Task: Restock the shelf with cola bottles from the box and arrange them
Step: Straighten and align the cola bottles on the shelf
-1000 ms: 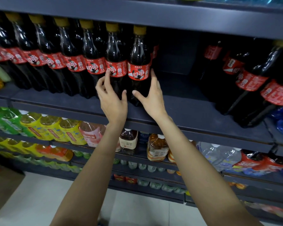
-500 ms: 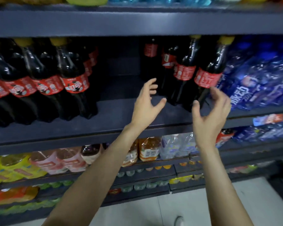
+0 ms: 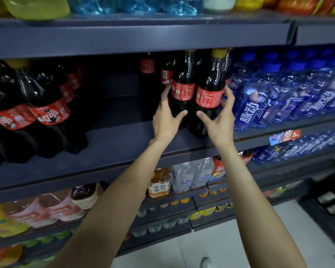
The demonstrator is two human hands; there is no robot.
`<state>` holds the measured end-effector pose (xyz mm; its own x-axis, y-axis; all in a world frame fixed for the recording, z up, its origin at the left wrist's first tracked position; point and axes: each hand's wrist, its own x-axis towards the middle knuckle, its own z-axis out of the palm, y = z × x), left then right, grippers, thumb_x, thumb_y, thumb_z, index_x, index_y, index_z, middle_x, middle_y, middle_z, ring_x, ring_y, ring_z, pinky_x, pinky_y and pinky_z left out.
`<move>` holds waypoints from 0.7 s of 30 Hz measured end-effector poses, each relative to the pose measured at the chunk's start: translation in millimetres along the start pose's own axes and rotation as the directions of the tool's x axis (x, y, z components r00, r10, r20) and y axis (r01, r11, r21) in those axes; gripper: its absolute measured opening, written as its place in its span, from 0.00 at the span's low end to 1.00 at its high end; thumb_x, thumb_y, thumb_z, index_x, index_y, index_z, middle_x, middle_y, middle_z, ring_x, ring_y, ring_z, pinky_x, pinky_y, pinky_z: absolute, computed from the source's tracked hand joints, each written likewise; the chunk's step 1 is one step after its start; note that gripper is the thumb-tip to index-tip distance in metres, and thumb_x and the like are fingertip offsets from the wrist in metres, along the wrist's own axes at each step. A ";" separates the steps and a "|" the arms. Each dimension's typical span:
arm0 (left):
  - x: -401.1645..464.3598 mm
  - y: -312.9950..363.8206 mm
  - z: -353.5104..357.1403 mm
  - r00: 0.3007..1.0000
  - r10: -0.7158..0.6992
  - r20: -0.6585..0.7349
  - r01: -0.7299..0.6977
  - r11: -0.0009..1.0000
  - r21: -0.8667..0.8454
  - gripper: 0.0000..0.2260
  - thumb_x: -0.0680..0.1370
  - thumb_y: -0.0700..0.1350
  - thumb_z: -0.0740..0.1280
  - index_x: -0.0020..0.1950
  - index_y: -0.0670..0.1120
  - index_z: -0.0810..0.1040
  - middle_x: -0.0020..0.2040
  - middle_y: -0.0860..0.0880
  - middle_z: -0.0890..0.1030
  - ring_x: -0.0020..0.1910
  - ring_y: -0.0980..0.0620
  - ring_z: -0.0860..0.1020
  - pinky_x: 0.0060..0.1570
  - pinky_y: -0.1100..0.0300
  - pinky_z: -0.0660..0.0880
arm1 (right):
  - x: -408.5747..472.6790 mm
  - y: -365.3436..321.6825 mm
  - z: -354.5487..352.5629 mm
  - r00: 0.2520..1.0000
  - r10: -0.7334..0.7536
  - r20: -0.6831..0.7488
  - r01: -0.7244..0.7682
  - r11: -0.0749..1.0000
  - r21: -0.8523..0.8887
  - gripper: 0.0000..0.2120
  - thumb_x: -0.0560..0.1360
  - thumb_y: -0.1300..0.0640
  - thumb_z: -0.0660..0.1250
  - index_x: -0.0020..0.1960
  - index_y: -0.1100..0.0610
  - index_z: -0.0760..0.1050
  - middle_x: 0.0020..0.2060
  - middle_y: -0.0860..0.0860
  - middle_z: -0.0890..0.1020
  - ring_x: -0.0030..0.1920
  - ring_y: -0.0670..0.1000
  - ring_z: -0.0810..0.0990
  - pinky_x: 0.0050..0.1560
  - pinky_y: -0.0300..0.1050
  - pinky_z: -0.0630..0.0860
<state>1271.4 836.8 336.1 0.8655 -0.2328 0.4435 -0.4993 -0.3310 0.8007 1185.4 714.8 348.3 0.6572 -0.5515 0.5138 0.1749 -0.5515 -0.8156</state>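
two cola bottles (image 3: 196,93) on the shelf (image 3: 124,136), clasped between left hand (image 3: 165,117) and right hand (image 3: 219,120). risk: front bottles may be toppled into the gap leftward if squeezed unevenly.

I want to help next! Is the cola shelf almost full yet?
Partly. Dark cola bottles with red labels already line the left side of the dark blue metal shelf. The left hand and right hand grip two more red-labelled cola bottles. The gap between the groups is unfilled.
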 end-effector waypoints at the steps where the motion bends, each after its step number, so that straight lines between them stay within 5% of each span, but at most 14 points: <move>1: -4.2 -3.6 -9.0 0.999 0.024 -0.043 -0.022 0.999 0.044 0.39 0.70 0.48 0.75 0.74 0.59 0.55 0.65 0.48 0.75 0.61 0.48 0.76 0.52 0.46 0.77 | -2.8 -2.5 0.0 1.000 -0.018 0.018 0.018 1.000 -0.005 0.42 0.67 0.60 0.75 0.74 0.51 0.55 0.62 0.46 0.74 0.62 0.46 0.73 0.62 0.52 0.73; 5: -22.5 -26.4 -59.7 0.974 0.047 -0.222 -0.007 0.985 0.175 0.37 0.68 0.53 0.76 0.71 0.60 0.59 0.60 0.52 0.76 0.56 0.52 0.76 0.49 0.49 0.78 | -16.7 -20.7 18.9 0.985 -0.077 0.152 0.076 0.997 0.017 0.42 0.66 0.58 0.77 0.72 0.48 0.56 0.55 0.33 0.72 0.58 0.41 0.74 0.57 0.45 0.74; 9: -24.2 -47.6 -106.6 0.931 -0.001 -0.365 0.119 0.946 0.301 0.40 0.67 0.58 0.75 0.74 0.54 0.59 0.60 0.47 0.74 0.56 0.47 0.76 0.47 0.49 0.75 | -21.1 -41.7 64.3 0.965 -0.040 0.259 0.010 0.993 0.116 0.42 0.67 0.57 0.77 0.72 0.49 0.56 0.53 0.36 0.72 0.54 0.34 0.73 0.55 0.35 0.72; 13: -5.6 -66.3 -120.6 0.909 -0.098 -0.404 0.230 0.928 0.294 0.38 0.68 0.58 0.74 0.72 0.45 0.65 0.66 0.42 0.70 0.63 0.42 0.72 0.57 0.46 0.74 | -19.5 -55.1 105.3 0.949 -0.053 0.312 0.003 0.987 0.158 0.41 0.67 0.57 0.77 0.72 0.48 0.56 0.56 0.40 0.76 0.51 0.49 0.77 0.55 0.47 0.76; 16: 9.3 -69.7 -113.7 0.889 -0.142 -0.435 0.241 0.954 0.180 0.37 0.68 0.54 0.75 0.71 0.40 0.64 0.67 0.40 0.68 0.62 0.39 0.73 0.55 0.46 0.74 | -12.6 -55.8 128.0 0.950 -0.077 0.302 0.024 0.984 0.176 0.43 0.66 0.58 0.77 0.72 0.46 0.54 0.63 0.50 0.76 0.59 0.48 0.76 0.61 0.52 0.74; 19: 28.7 -74.9 -104.3 0.875 -0.131 -0.466 0.231 0.959 0.164 0.35 0.71 0.51 0.74 0.71 0.41 0.62 0.66 0.42 0.72 0.58 0.40 0.77 0.51 0.49 0.74 | -0.9 -51.6 145.3 0.951 -0.117 0.285 0.068 0.982 0.175 0.44 0.66 0.58 0.77 0.73 0.49 0.55 0.61 0.54 0.77 0.51 0.45 0.76 0.59 0.49 0.74; 21: 46.8 -81.0 -100.2 0.872 -0.158 -0.463 0.270 0.945 0.186 0.34 0.73 0.51 0.72 0.72 0.44 0.59 0.64 0.44 0.76 0.57 0.41 0.78 0.52 0.51 0.73 | 6.8 -46.9 154.3 0.955 -0.138 0.261 0.092 0.979 0.181 0.43 0.66 0.58 0.77 0.73 0.50 0.56 0.64 0.53 0.75 0.55 0.47 0.76 0.61 0.51 0.74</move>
<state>1356.3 944.3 332.3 0.8518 0.2731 0.4470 -0.2457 -0.5454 0.8014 1294.7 833.5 349.0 0.7951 -0.2872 0.5342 0.3645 -0.4777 -0.7994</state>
